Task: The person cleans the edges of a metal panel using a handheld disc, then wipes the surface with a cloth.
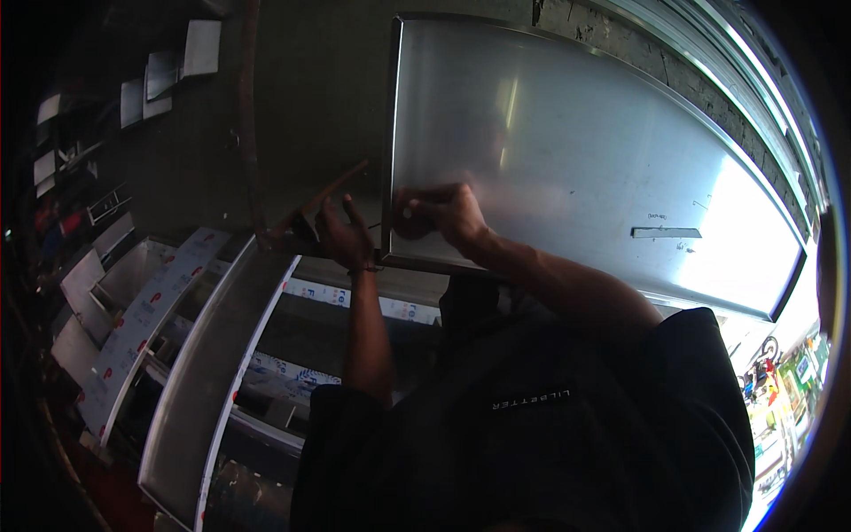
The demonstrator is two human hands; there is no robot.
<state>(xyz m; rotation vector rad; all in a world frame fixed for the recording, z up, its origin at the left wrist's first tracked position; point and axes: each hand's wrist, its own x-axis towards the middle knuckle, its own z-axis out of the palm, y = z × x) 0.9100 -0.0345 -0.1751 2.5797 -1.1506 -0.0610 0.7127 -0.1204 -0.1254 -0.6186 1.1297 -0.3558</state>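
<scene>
A large brushed-metal panel (550, 133) with raised folded edges lies in front of me and stretches to the right. My right hand (455, 215) is over its near left corner, with thumb and fingers closed in a pinch. Whatever sits in that pinch is hidden. Just outside the panel's left edge is my left hand (346, 235), its fingers apart and partly bent. Beside those fingers a thin brown strip-like edge (341, 180) slants across the dark surface; its kind is unclear. A short narrow metal strip (667, 232) rests on the panel's right part.
Dark worktop (310, 89) extends beyond my left hand. Long metal channels (208, 355) and film-covered metal pieces (151, 328) are stacked at lower left. Several small metal plates (202, 47) lie at far left. Long metal lengths (745, 62) run along the far right.
</scene>
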